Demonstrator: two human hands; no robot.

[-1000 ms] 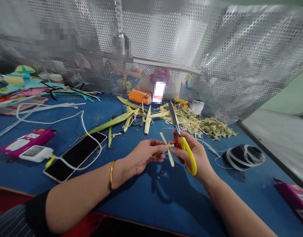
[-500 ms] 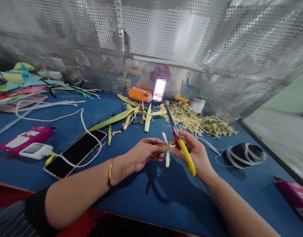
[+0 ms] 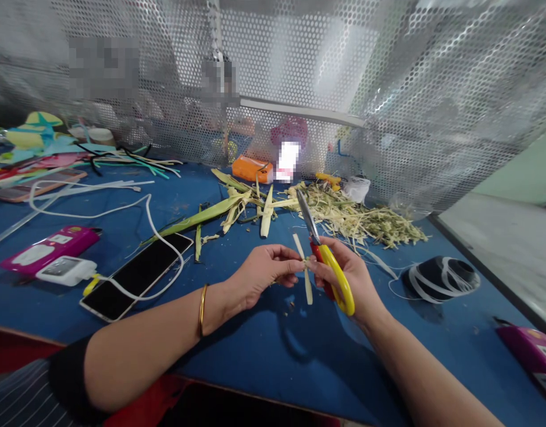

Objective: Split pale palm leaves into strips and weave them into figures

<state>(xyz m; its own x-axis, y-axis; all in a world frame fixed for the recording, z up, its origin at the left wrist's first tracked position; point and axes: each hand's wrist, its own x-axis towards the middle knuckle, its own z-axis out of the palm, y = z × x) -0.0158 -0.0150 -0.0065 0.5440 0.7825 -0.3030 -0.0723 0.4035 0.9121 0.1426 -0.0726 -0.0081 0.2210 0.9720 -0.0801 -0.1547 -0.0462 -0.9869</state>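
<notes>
The left hand (image 3: 264, 273) pinches a narrow, pale yellow-green plant strip (image 3: 309, 289); the right hand (image 3: 356, 274) grasps steel scissors (image 3: 337, 274) with red-and-yellow handles.

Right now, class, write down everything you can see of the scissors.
The scissors have slim, shiny blades that look metal and appear closed or nearly so. One handle is yellow, with a long curved loop; the other is red, partly hidden, and both look like plastic. The right hand holds them raised above the blue table, blades pointing away from the person and slightly left. In this view, the tips overlap the plant scraps behind; contact there cannot be confirmed.
</notes>
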